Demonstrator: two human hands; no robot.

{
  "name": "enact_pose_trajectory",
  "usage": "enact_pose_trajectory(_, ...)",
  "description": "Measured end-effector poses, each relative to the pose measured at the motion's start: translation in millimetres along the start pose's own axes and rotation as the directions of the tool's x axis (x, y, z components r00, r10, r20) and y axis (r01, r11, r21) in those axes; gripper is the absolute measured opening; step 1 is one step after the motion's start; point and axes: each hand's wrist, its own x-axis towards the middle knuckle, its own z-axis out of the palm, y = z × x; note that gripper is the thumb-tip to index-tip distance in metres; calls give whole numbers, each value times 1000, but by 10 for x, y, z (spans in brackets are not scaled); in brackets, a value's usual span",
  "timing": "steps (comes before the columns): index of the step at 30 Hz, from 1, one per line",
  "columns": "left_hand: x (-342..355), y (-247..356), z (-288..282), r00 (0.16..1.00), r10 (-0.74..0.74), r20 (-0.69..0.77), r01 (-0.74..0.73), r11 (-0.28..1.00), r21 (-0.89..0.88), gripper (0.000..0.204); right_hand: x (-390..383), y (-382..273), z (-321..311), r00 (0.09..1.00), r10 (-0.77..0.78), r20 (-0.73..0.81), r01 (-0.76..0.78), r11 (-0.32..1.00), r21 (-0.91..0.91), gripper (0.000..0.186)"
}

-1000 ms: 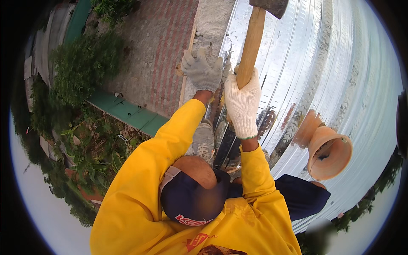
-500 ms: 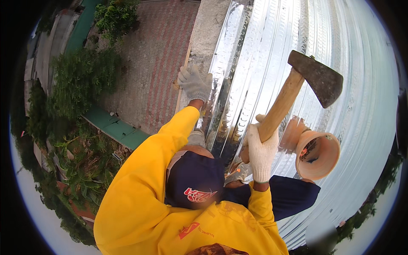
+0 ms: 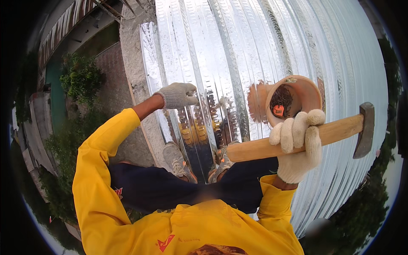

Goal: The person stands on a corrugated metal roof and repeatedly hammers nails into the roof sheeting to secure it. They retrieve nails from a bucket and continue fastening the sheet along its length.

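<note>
Right hand, white glove: fingers wrapped round the wooden handle of the hatchet, head out to the right, just beside the terracotta-coloured bucket. Left hand, grey glove: released, fingers loosely curled over the ribbed metal decking; can't tell if touching. Bucket contains thin dark pieces plus an orange item. Concrete ledge runs along decking's left edge.

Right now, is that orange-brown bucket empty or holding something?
Holding something: thin dark pieces and an orange object show inside the bucket, with bare inner wall beside them.
</note>
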Motion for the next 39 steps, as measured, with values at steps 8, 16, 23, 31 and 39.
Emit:
enact_pose_trajectory(8,1518,2545,1673,999,13,-44,-41,667,-744,124,-20,38,60,976,187,-116,-82,798,597,42)
enact_pose_trajectory(16,1759,2748,1947,948,-120,-295,-253,281,-926,50,317,133,781,865,464,-190,-318,802,506,28)
enact_pose_trajectory(23,663,2744,1917,967,-209,-145,-33,462,-887,42,-74,172,886,710,648,274,-633,418,652,30)
enact_pose_trajectory(31,-972,2725,2083,905,-354,-236,215,859,-465,33,-738,-570,690,561,675,480,-726,122,677,36)
enact_pose_trajectory(39,-2658,3194,2476,797,-600,75,265,235,-935,52,-1231,-1962,313,367,883,-293,-676,470,568,24)
